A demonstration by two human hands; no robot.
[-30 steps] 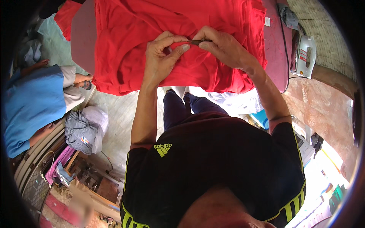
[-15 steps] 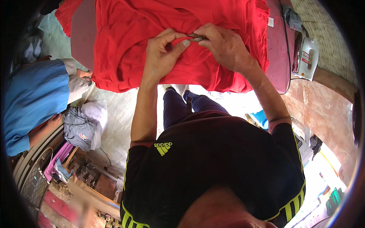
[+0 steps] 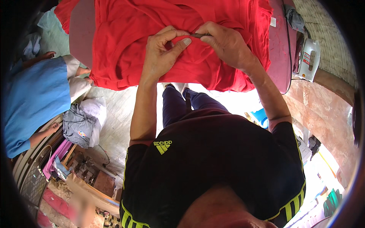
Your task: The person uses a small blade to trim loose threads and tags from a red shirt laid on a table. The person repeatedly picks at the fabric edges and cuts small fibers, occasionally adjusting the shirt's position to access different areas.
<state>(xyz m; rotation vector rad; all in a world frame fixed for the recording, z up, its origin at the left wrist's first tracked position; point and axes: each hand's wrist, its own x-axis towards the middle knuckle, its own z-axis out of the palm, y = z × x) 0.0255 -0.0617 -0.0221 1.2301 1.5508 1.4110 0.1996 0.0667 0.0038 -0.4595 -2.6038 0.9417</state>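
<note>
Matt red cloth garment [image 3: 182, 49] (creased), glossy white plastic iron [image 3: 307, 59]

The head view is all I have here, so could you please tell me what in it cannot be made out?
- Small dark object: pinched between both hands, mostly covered by fingers; kind unclear.
- Red garment: top cut by the picture's edge.
- Clothes iron: near the bent rim, details too small.
- Person in blue: cut by the left rim.

Both forearms rose from the lower middle to the upper middle of the frame. The left hand [image 3: 161, 53] and right hand [image 3: 224, 43] met there, fingers curled, thumbs pinching inward.
</note>
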